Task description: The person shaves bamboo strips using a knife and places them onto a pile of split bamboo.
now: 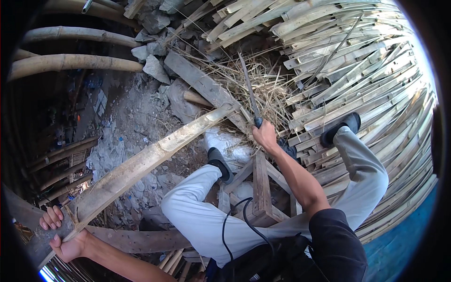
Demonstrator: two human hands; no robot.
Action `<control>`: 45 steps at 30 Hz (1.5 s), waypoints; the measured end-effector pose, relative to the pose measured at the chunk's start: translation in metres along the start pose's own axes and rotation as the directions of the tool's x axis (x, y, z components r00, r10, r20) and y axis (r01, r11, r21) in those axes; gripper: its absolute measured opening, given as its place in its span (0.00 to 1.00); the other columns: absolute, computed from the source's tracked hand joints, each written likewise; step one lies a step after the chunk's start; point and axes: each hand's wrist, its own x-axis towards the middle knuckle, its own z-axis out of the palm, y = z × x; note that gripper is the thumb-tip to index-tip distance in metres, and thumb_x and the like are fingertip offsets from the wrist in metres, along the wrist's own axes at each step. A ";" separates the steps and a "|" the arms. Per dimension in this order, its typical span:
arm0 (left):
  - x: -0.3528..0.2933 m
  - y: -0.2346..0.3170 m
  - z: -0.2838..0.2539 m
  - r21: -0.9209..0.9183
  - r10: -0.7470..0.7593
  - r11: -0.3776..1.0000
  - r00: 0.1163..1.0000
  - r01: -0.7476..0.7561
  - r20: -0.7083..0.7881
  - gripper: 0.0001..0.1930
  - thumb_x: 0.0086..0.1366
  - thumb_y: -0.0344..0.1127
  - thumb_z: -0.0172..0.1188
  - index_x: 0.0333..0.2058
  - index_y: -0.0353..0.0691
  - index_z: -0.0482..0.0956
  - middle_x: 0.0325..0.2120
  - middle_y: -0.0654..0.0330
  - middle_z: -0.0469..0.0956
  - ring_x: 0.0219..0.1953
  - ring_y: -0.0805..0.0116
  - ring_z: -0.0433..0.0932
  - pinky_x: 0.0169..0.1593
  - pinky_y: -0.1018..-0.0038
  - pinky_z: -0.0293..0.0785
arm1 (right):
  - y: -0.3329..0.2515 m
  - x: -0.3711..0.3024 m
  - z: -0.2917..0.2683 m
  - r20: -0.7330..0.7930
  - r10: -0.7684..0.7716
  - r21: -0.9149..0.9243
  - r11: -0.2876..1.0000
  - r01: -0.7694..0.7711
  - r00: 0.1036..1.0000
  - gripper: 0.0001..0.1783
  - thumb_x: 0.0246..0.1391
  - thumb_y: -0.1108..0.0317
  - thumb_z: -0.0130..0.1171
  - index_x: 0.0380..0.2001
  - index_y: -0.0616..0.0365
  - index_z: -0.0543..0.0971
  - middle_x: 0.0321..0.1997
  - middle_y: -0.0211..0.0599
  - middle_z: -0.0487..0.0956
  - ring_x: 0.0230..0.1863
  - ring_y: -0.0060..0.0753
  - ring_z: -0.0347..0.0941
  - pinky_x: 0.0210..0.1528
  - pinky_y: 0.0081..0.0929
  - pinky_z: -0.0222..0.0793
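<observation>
- Splitting or trimming seems to be the step in hand: the long pale split bamboo plank (141,164) runs slantwise from lower left up to the middle, its far end resting near the grey weathered timber beam (202,87) by the straw.
- Heaped pale bamboo slats (366,75), flat, thin and fibrous, fill the whole right side, and both dark shoes rest near or on them.
- Round tan bamboo poles (75,61) lie at the upper left, smooth and jointed, above grey broken rubble (155,66) and dusty ground.
- Dry yellow straw litter (263,89) lies tangled under the blade.
- The low wooden stool frame (260,188) of rough planks sits between the knees.
- The left hand (63,235) has its grip closed round the plank's near end, fingers curled over the edge.
- The right hand (265,136) has its grip clamped on the handle of the long narrow dark-bladed knife (248,87), which points up and away, apart from the plank.
- As a judgement, the next move calls for bringing blade and plank end together squarely while the left hand steadies the plank.
</observation>
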 end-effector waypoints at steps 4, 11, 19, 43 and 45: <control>0.000 -0.006 -0.002 -0.034 0.036 0.999 0.987 -0.031 0.154 0.21 0.27 0.31 0.48 0.28 0.38 0.59 0.22 0.61 0.56 0.26 0.69 0.55 0.36 0.74 0.56 | 0.022 -0.022 0.001 0.181 0.074 -0.127 0.991 -0.051 0.981 0.35 0.49 0.43 0.59 0.28 0.76 0.78 0.30 0.69 0.77 0.37 0.65 0.77 0.42 0.49 0.73; 0.007 -0.002 -0.021 0.008 0.004 1.000 0.996 -0.005 0.092 0.21 0.26 0.31 0.48 0.28 0.39 0.59 0.22 0.61 0.55 0.25 0.69 0.55 0.35 0.75 0.55 | -0.012 -0.053 0.029 0.403 -0.116 -0.077 0.984 0.160 0.908 0.41 0.58 0.37 0.45 0.25 0.75 0.79 0.32 0.71 0.77 0.39 0.67 0.76 0.45 0.50 0.72; 0.004 -0.009 -0.020 0.053 0.007 0.999 1.000 -0.009 0.030 0.21 0.26 0.30 0.48 0.27 0.39 0.58 0.22 0.61 0.54 0.26 0.69 0.54 0.35 0.75 0.55 | 0.022 -0.023 0.044 0.375 0.045 -0.115 0.993 -0.002 0.926 0.44 0.57 0.35 0.44 0.26 0.78 0.78 0.27 0.74 0.75 0.36 0.69 0.76 0.42 0.51 0.72; 0.017 -0.006 -0.024 0.040 -0.045 0.998 0.996 0.042 0.076 0.22 0.25 0.29 0.48 0.27 0.39 0.57 0.22 0.61 0.54 0.26 0.69 0.55 0.36 0.74 0.55 | 0.077 0.005 0.071 0.259 0.150 -0.121 0.985 -0.122 0.954 0.41 0.58 0.38 0.45 0.26 0.76 0.79 0.30 0.74 0.75 0.39 0.70 0.75 0.43 0.51 0.72; 0.022 -0.005 -0.035 0.034 -0.062 0.998 0.997 0.060 0.055 0.22 0.25 0.29 0.48 0.27 0.39 0.57 0.22 0.61 0.54 0.26 0.69 0.55 0.36 0.74 0.55 | 0.065 0.015 0.059 0.334 0.126 -0.187 0.980 -0.066 0.934 0.42 0.58 0.38 0.44 0.29 0.78 0.78 0.32 0.75 0.75 0.42 0.70 0.75 0.45 0.50 0.71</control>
